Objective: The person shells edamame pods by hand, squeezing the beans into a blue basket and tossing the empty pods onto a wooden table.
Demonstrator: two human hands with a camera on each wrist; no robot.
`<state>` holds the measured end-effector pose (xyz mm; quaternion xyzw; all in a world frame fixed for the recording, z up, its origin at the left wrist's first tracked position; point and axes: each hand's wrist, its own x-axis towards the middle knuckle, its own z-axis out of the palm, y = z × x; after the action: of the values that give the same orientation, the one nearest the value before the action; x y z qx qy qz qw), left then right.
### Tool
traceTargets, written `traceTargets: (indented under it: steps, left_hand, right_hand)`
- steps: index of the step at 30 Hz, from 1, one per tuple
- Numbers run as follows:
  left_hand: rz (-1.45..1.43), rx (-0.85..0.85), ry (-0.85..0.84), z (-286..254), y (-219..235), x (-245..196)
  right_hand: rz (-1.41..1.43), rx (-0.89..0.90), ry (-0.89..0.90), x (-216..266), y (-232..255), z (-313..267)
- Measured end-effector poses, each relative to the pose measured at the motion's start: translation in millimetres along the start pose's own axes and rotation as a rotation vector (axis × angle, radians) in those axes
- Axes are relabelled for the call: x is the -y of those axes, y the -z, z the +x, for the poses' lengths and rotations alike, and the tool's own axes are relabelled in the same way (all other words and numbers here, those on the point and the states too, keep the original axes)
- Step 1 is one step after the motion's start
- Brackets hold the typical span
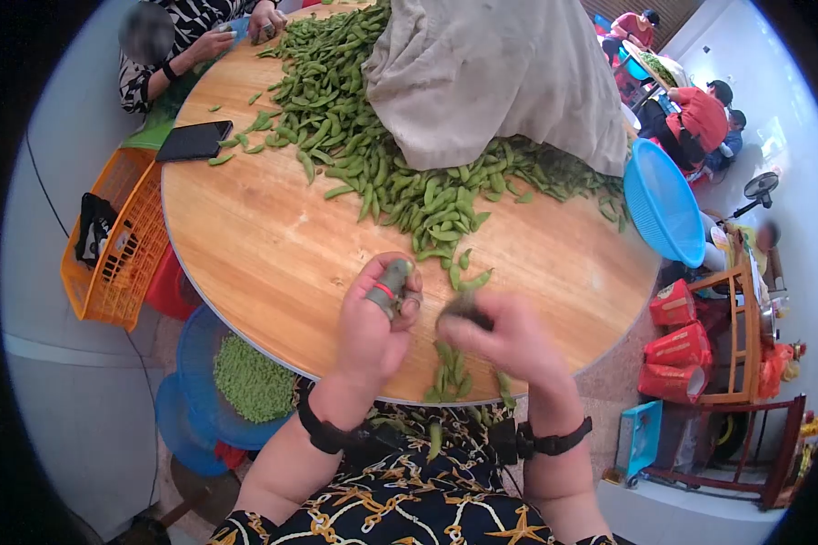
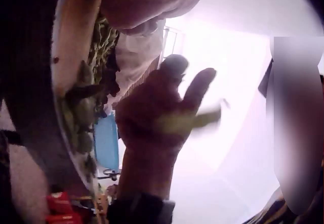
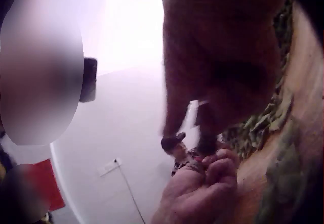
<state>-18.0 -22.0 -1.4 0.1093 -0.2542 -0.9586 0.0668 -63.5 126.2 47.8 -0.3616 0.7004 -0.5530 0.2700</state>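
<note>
Over the near part of the round table, my left hand (image 1: 379, 313) has curled fingers and a thumb wrapped in a grey-green cover with a red band (image 1: 384, 290). A pale green soybean (image 1: 410, 269) shows at its thumb tip; the inside of the fist is hidden. Close to its right is my right hand (image 1: 504, 331), blurred by motion, with dark covers on its fingertips. In the left wrist view its thumb and covered finger stand apart, and a blurred green soybean pod (image 2: 207, 119) overlaps the hand. Loose pods (image 1: 448, 372) lie between the hands at the table edge.
A large heap of pods (image 1: 336, 100) covers the far table, partly under a pale cloth (image 1: 491, 82). A phone (image 1: 194, 142) lies at the left edge. Below left, a blue basin (image 1: 195, 359) contains shelled beans (image 1: 254, 377). A blue basket (image 1: 663, 204) is at the right edge.
</note>
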Motion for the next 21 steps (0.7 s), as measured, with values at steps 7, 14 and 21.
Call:
traceTargets:
  steps: [7,14,21]
  left_hand:
    - [-0.035,-0.012,0.083,-3,-10,-4]
    - [1.011,0.215,-0.341,-10,-16,8]
    - [0.805,0.233,-0.151,-6,-8,13]
  right_hand:
    - [-1.14,-0.368,-0.276,-19,7,28]
    - [-0.176,-0.369,-0.302,-15,22,-3]
    - [0.37,-0.336,-0.431,-9,10,-24]
